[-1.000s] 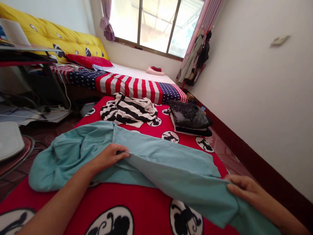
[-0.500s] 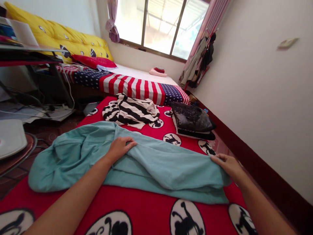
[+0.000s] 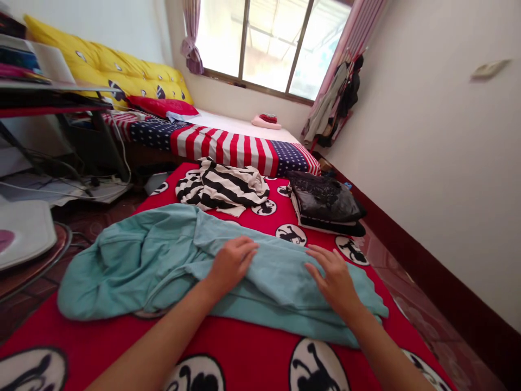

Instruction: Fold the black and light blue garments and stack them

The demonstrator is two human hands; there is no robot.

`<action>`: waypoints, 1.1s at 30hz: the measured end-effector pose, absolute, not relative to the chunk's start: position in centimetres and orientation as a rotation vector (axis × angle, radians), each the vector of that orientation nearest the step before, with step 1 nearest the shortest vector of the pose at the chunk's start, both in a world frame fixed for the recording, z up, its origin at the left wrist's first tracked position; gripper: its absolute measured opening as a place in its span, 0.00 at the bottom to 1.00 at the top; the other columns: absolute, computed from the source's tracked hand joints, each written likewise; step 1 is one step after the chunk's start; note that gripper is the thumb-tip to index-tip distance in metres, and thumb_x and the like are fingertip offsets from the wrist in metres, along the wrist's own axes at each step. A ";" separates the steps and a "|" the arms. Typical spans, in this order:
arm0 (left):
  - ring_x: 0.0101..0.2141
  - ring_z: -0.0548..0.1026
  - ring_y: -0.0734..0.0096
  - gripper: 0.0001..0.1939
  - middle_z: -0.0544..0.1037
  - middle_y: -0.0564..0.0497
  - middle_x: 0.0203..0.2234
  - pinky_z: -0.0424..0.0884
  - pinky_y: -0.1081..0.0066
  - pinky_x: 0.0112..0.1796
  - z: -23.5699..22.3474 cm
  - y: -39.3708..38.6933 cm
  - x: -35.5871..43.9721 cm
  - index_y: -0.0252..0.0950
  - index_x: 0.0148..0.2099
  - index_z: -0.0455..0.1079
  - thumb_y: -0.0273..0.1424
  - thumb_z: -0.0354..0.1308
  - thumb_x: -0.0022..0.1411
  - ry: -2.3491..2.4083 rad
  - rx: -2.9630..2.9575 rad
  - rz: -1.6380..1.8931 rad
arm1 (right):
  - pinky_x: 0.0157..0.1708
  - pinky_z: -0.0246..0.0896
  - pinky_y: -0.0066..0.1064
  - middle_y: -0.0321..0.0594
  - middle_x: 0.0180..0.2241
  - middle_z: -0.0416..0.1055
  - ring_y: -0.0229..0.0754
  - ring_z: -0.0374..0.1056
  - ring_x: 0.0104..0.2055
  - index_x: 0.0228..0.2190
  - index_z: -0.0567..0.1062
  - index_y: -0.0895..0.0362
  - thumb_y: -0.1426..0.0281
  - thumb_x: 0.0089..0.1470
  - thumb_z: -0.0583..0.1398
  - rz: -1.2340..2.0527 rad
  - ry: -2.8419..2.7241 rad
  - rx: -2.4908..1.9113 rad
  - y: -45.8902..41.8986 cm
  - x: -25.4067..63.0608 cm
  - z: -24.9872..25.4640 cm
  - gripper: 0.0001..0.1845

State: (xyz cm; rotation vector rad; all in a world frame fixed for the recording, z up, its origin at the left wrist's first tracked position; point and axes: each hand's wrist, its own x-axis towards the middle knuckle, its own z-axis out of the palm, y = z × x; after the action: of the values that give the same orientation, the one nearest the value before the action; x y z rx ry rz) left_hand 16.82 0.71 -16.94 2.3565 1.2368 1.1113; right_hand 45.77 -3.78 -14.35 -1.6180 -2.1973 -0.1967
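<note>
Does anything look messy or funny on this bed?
Yes. The black-and-white striped cloth lies crumpled in a heap on the red blanket, while the dark stack beside it looks neat. The teal cloth under the left hand and right hand is rumpled too.

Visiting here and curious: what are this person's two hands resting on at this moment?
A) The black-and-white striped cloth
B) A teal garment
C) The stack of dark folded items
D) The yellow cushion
B. Both the left hand and the right hand rest on the teal garment, which lies spread on the red blanket.
</note>
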 end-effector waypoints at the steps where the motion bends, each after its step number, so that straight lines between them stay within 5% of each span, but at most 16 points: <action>1: 0.48 0.72 0.63 0.17 0.75 0.46 0.49 0.65 0.64 0.52 -17.2 -0.1 17.8 0.38 0.52 0.72 0.37 0.46 0.69 1.156 2.408 0.994 | 0.61 0.44 0.53 0.45 0.57 0.66 0.50 0.61 0.59 0.53 0.70 0.52 0.60 0.63 0.50 -0.123 -2.285 -1.583 -3.9 44.3 -14.9 0.20; 6: 0.64 0.53 0.50 0.28 0.59 0.48 0.64 0.47 0.45 0.61 -19.1 -2.1 19.4 0.45 0.63 0.61 0.48 0.49 0.65 1.202 2.529 0.722 | 0.61 0.41 0.60 0.42 0.67 0.48 0.52 0.43 0.68 0.63 0.56 0.46 0.56 0.63 0.49 -0.019 -2.443 -1.661 -4.1 41.7 -18.6 0.28; 16: 0.65 0.48 0.46 0.43 0.50 0.37 0.66 0.46 0.46 0.62 -18.5 -1.2 17.2 0.39 0.67 0.56 0.59 0.48 0.58 1.534 2.396 0.548 | 0.61 0.43 0.57 0.38 0.67 0.47 0.51 0.43 0.68 0.63 0.55 0.45 0.54 0.63 0.47 -0.190 -2.394 -1.697 -3.6 42.8 -20.6 0.29; 23: 0.63 0.58 0.52 0.33 0.58 0.39 0.64 0.55 0.54 0.60 -15.6 -1.4 10.1 0.34 0.62 0.63 0.46 0.57 0.59 1.713 2.350 0.277 | 0.61 0.45 0.55 0.37 0.67 0.47 0.51 0.43 0.68 0.63 0.56 0.47 0.53 0.63 0.44 -0.331 -2.373 -1.735 -3.4 43.2 -21.5 0.30; 27: 0.54 0.70 0.53 0.18 0.71 0.42 0.56 0.65 0.59 0.54 -14.1 -1.9 3.8 0.38 0.52 0.74 0.38 0.54 0.62 2.088 2.196 0.580 | 0.61 0.46 0.55 0.37 0.67 0.48 0.51 0.44 0.68 0.63 0.57 0.48 0.52 0.62 0.43 -0.352 -2.354 -1.737 -3.4 43.2 -21.8 0.31; 33: 0.53 0.68 0.41 0.37 0.71 0.33 0.53 0.65 0.50 0.50 -14.2 -2.7 -6.1 0.28 0.64 0.56 0.41 0.58 0.58 2.762 1.705 0.642 | 0.60 0.47 0.55 0.38 0.66 0.50 0.52 0.46 0.67 0.62 0.59 0.48 0.51 0.62 0.43 -0.347 -2.334 -1.712 -3.4 43.2 -22.1 0.31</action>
State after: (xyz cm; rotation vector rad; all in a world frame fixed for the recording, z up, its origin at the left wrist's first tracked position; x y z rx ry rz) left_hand -6.05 -2.69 -14.21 1.7050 2.7624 0.6419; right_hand 43.21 -3.40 -22.06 -1.7121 -2.3337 -0.3470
